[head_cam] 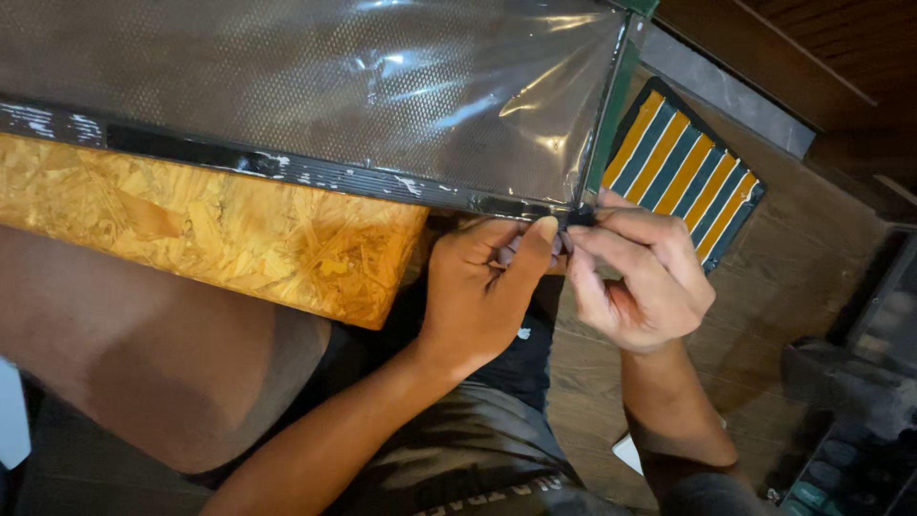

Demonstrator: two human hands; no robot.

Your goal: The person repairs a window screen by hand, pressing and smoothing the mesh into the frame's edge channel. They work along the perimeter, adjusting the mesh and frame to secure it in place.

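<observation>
1. Left hand (482,287): fingers curled shut, thumb pressed up against the underside of the frame's lower edge at its corner; thumb tip touches the right hand's fingertips.
2. Right hand (635,277): fingers pinched closed on a small dark piece (581,218) at the same corner; what the piece is cannot be told.
3. Frame (315,172): a long black bar with white scuffs, running from the left edge down to the corner where both hands meet; a second, greenish bar rises from that corner toward the top of the view.
4. Clear plastic film (382,96): stretched over the area above the black bar, wrinkled and glossy, with a fine dotted mesh visible beneath it.
5. Chipboard panel (210,234): yellow-brown pressed wood, directly below the black bar, resting over the person's bare thigh (143,354).
6. Striped mat (683,172): dark-bordered, orange and teal stripes, lying on the wooden floor (793,277) just beyond the right hand.
7. Dark shorts (458,449): below the wrists, at the bottom centre.
8. Dark objects (860,401): at the far right, blurred, kind not discernible.
</observation>
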